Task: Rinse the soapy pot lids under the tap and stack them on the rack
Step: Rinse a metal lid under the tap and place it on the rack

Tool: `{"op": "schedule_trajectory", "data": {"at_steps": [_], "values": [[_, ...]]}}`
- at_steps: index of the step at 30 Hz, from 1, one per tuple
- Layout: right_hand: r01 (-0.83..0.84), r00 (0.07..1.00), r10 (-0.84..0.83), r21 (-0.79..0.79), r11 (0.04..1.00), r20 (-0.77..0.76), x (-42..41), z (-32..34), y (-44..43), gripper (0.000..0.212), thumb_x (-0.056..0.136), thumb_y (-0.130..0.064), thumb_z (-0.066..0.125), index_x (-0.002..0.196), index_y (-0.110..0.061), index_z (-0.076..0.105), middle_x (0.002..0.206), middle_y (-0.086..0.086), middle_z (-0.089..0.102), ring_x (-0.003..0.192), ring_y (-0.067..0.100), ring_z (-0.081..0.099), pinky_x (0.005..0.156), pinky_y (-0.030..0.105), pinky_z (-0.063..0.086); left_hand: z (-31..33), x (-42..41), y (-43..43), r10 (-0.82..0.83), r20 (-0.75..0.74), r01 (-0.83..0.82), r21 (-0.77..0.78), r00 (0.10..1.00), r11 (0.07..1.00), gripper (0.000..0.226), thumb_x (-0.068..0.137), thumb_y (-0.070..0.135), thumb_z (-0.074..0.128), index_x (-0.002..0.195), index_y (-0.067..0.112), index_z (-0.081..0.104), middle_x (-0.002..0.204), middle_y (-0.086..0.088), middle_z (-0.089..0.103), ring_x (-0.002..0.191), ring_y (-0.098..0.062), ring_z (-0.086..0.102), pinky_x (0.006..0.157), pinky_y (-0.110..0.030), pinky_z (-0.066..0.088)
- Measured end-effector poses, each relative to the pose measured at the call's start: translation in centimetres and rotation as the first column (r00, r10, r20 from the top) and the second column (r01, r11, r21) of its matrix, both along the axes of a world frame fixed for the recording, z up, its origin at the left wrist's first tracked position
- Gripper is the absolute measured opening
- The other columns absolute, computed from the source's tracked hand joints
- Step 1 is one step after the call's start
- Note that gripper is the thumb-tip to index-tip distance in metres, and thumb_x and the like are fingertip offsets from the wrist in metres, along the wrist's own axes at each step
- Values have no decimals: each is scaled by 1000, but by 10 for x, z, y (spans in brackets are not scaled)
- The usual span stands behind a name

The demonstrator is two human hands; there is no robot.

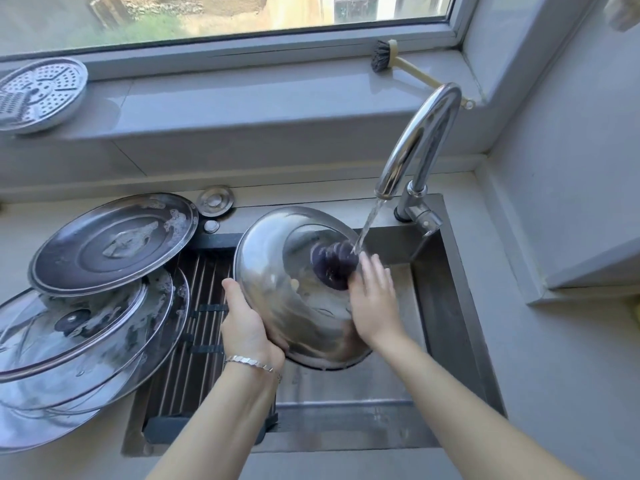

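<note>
I hold a domed steel lid (277,271) with a dark knob (334,266) tilted over the sink, its top facing me. My left hand (247,327) grips its lower left rim. My right hand (372,299) lies flat on the dome just right of the knob, fingers apart. Water runs from the chrome tap (420,140) onto the lid's upper right edge near the knob. At the left, several soapy lids are piled: a steel one (114,244) on top, a glass one (79,334) beneath it. The roll-up rack (194,341) spans the sink's left part.
The steel sink (446,306) has a deep basin below the lid. A perforated steamer plate (38,95) and a dish brush (391,60) lie on the windowsill. A round drain cover (215,201) sits behind the sink. A wall corner juts out at right.
</note>
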State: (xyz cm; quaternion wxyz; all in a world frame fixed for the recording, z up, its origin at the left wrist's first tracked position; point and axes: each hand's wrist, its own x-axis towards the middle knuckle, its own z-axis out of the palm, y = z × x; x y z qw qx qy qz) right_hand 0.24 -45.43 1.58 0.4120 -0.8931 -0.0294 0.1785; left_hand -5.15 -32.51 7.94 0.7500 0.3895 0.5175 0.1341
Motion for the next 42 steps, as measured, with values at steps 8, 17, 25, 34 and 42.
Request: {"op": "schedule_trajectory", "data": {"at_steps": [8,17,25,34,42], "values": [[-159,986,163,89,983,-43,77,41,7,43,97,-36,25,109,-25,65,108,1,62,111,23,53,96,36,39,2,-5,-11,-388,-104,396,80,916,915,58,91,53,41,82,4,70,83,-18,70,78,-32,68,75,-42,55],[-408,749,403,-112,906,525,1,53,59,44,88,-32,32,103,-17,71,117,1,65,124,21,47,108,31,12,-4,11,-13,-339,-120,356,170,933,919,34,98,37,35,75,22,56,56,10,64,62,-10,62,44,-12,48],[273,885,-168,192,942,-435,103,5,17,37,89,-34,28,63,-17,48,76,11,57,84,30,56,93,45,44,13,1,-12,-368,-114,384,354,923,853,54,92,47,41,72,1,60,64,-16,49,65,-26,47,58,-32,37],[-150,969,141,29,988,204,36,68,71,42,96,-37,31,134,-26,44,154,3,21,144,20,9,118,40,0,6,27,-14,-243,-51,248,247,969,937,47,92,44,46,63,8,57,72,-12,59,71,-23,55,69,-33,45],[-545,582,521,-176,820,624,-33,-7,7,44,99,-38,27,141,-23,33,150,-1,29,141,17,23,117,35,15,4,34,27,-121,37,120,27,992,992,63,91,57,32,102,6,66,70,-10,73,62,-19,70,58,-27,58]]}}
